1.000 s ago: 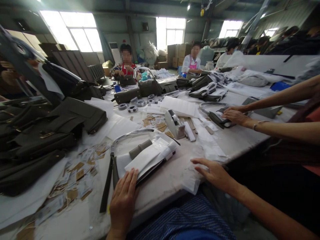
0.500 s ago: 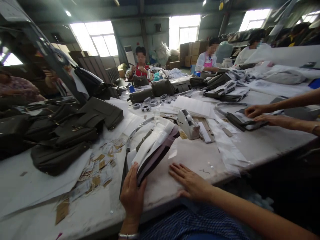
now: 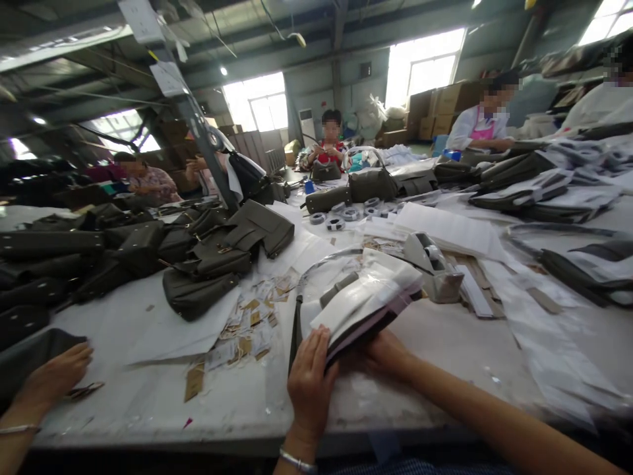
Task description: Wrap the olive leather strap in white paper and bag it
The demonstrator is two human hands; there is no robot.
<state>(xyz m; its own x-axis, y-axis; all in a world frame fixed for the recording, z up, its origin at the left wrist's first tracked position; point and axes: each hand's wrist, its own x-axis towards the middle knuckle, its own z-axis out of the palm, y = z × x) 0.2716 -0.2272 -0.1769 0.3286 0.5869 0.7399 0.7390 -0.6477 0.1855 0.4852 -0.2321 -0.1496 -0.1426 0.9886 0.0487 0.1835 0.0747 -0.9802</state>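
Observation:
My left hand (image 3: 310, 379) lies with its fingers pressed on the near end of a flat dark bag wrapped in white paper and clear film (image 3: 363, 302), tilted up off the table. My right hand (image 3: 383, 349) reaches under the same bag from the right; its fingers are tucked beneath it, gripping its lower edge. A dark strap (image 3: 295, 326) lies along the bag's left side. A grey tape dispenser (image 3: 432, 267) stands just beyond the bag.
Dark olive handbags (image 3: 208, 264) are piled at left on the white table (image 3: 445, 349). Loose paper tags (image 3: 247, 326) lie near my left hand. Another person's hand (image 3: 54, 376) rests at the left edge. Tape rolls (image 3: 341, 216), white sheets and seated workers fill the far end.
My view has swung left and up. My right hand slid from the bare table under the wrapped bag. The neighbour's arms at right have left view; another hand has appeared at left.

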